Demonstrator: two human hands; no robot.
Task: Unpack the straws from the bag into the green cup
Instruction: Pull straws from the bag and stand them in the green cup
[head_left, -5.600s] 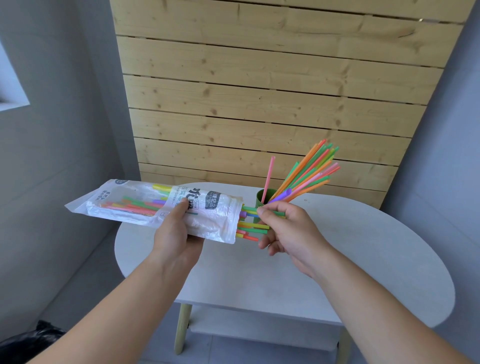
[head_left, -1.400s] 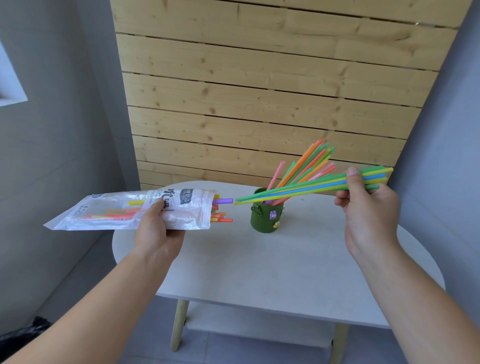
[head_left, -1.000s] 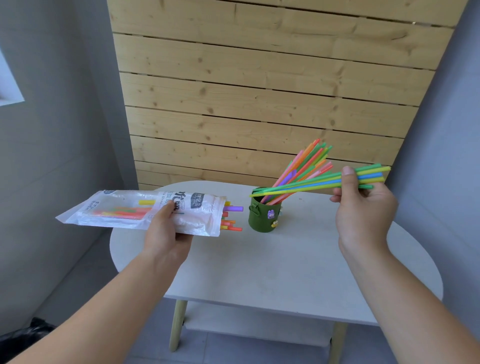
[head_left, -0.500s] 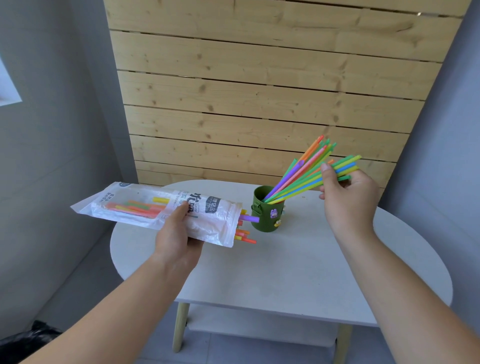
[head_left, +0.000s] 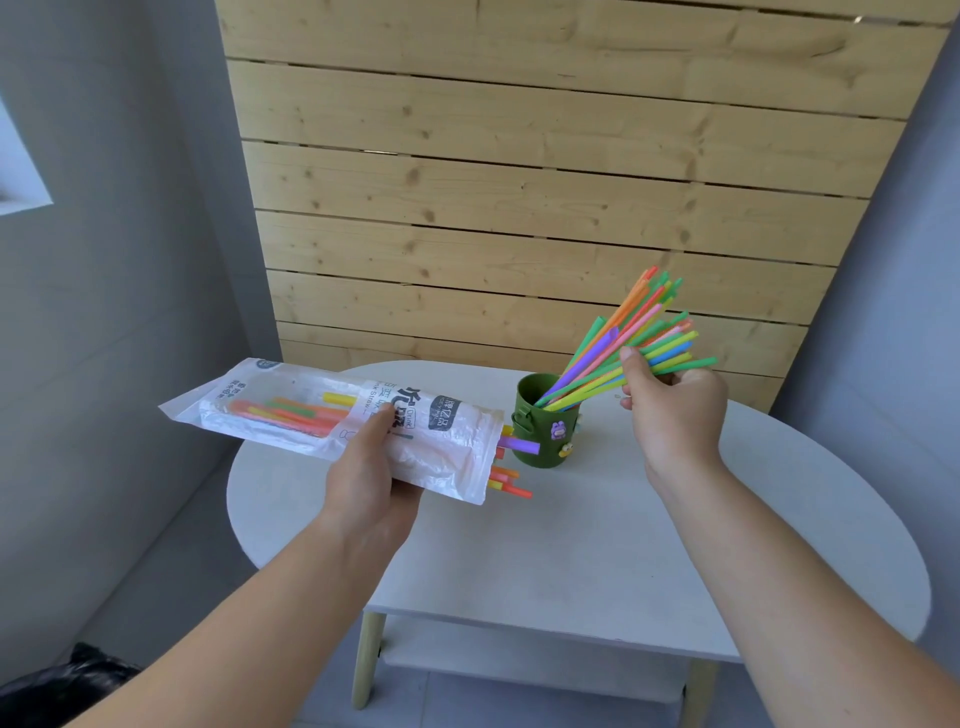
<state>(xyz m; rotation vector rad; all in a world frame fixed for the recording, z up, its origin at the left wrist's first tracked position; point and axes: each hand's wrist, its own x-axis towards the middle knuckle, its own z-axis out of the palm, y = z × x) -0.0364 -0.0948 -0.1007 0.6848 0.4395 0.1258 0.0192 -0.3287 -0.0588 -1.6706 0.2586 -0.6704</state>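
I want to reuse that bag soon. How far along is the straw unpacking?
Partly done. A fan of straws already stands in the green cup on the table. In hand: the right hand pinches a small bunch whose lower ends are in the cup, not yet let go. Left: the left hand holds the bag, with more straws inside and some ends poking out.

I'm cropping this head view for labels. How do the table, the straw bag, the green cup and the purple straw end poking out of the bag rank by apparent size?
1. table
2. straw bag, held nearer the camera
3. green cup
4. purple straw end
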